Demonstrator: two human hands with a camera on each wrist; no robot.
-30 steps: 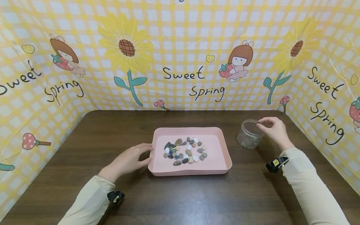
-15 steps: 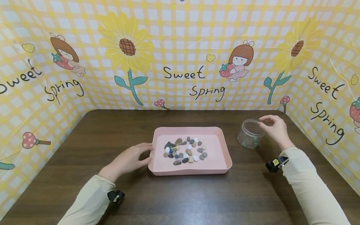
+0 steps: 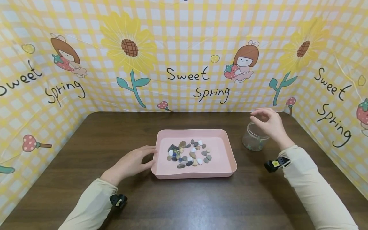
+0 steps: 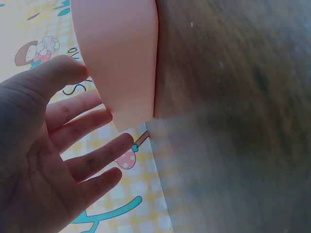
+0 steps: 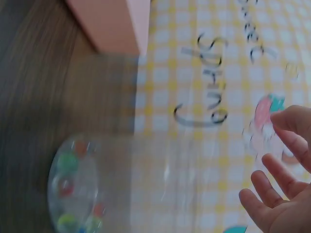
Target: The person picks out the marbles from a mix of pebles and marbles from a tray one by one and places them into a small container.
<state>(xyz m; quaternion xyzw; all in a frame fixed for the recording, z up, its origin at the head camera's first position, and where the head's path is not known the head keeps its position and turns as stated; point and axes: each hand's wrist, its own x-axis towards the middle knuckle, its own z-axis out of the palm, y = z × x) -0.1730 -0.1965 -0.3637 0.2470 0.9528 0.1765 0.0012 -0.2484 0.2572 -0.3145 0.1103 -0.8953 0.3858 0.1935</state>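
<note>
A pink tray (image 3: 227, 150) holds several grey, white and tan pebbles (image 3: 193, 155), with a few small blue and greenish glassy balls among them on the left. My left hand (image 3: 129, 163) touches the tray's left rim, its fingers extended; in the left wrist view the fingertips (image 4: 106, 116) meet the rim. Right of the tray stands a clear, lidless jar (image 3: 251, 142). Green and orange marbles (image 5: 67, 162) lie at its bottom in the right wrist view. Above the jar's mouth hovers my right hand (image 3: 271, 124), fingers loosely bent, no object showing between thumb and fingers.
Everything stands on a dark brown wooden table (image 3: 184, 201). A yellow checked cloth (image 3: 184, 38) with flowers and lettering forms walls at the back and both sides. Each wrist carries a small black camera, such as the left camera (image 3: 118, 200).
My right hand has left the jar's right rim and moved up and left, over its mouth. The left hand, tray, pebbles and jar stay as they were.
</note>
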